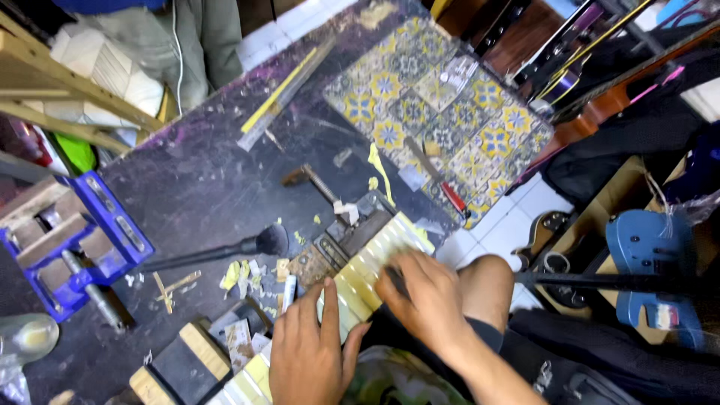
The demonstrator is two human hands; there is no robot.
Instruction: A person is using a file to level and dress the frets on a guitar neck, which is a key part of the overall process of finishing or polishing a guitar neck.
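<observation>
A long pale-yellow strip with ridged segments (379, 251) lies at the near edge of a dark stained workbench (202, 180). My left hand (311, 349) presses flat on the strip's near end with fingers spread. My right hand (424, 296) is closed around a thin dark tool and rests on the strip's middle; motion blur hides the tool's tip. A small metal clamp block (341, 236) sits just behind the strip.
A dark brush (225, 251) lies left of the strip among yellow shavings. A blue vise (75, 240) stands at the left edge. A patterned tile sheet (442, 112) covers the far right corner. A red-handled tool (442, 187) and a metal ruler (285, 94) lie farther back. Guitar bodies lean at right.
</observation>
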